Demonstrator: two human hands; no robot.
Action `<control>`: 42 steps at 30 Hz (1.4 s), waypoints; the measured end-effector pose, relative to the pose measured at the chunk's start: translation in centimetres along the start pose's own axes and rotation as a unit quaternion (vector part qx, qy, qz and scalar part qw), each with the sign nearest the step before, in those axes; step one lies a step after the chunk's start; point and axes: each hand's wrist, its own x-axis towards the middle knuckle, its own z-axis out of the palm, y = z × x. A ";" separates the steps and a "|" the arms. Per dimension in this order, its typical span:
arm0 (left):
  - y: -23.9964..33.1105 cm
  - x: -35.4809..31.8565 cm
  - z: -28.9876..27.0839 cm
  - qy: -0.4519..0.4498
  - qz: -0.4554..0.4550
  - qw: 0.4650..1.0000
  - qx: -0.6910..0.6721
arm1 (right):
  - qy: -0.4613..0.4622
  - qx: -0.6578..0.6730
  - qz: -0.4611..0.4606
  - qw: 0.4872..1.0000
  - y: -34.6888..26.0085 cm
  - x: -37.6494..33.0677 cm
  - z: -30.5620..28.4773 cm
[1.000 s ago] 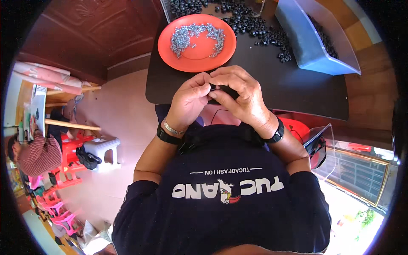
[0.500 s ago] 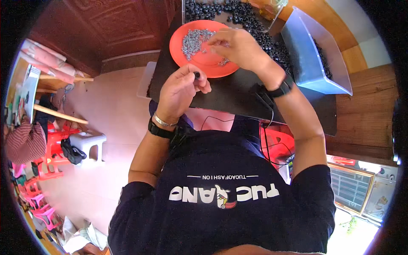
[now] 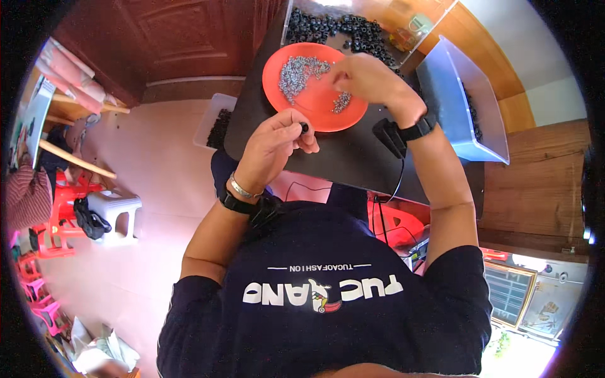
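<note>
A small black round part (image 3: 305, 127) with a hollow end is pinched between the thumb and fingers of my left hand (image 3: 272, 143), just off the near edge of an orange-red plate (image 3: 318, 101). My right hand (image 3: 373, 79) hovers over the plate's right side, fingertips drawn together and slightly blurred. Whether a tiny piece sits between them I cannot make out. On the plate lie a large heap of small silver metal pieces (image 3: 296, 79) and a smaller cluster (image 3: 341, 102) beneath my right hand.
Behind the plate, a clear tray (image 3: 285, 28) holds many black parts (image 3: 334, 28). A translucent blue bin (image 3: 450, 104) with dark pieces stands right. Left of the dark table (image 3: 334, 160) is another clear bin (image 3: 205, 126). A black device (image 3: 391, 138) with a cable lies near my right wrist.
The view has shifted, so the plate and bins sit lower in it. My right hand stays over the plate, its fingers drawn closer together. My left hand keeps hold of the black part.
</note>
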 end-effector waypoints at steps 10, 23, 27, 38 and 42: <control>0.0 0.4 0.2 0.004 -0.010 1.000 0.001 | 0.087 -0.044 -0.065 0.993 1.1 2.5 3.2; -0.1 0.0 -0.1 0.007 -0.008 1.000 0.009 | 0.090 -0.054 -0.019 0.994 -2.0 1.4 1.9; -0.3 0.3 -0.2 0.011 -0.016 1.000 0.002 | 0.055 0.005 -0.002 0.998 -3.0 2.3 3.1; 0.0 0.2 -0.1 0.010 -0.009 1.000 0.006 | 0.033 0.179 0.036 0.983 -2.0 0.1 1.7; -0.2 0.1 -0.2 -0.005 -0.006 1.000 0.026 | 0.020 0.477 0.080 0.875 -3.0 -3.1 0.6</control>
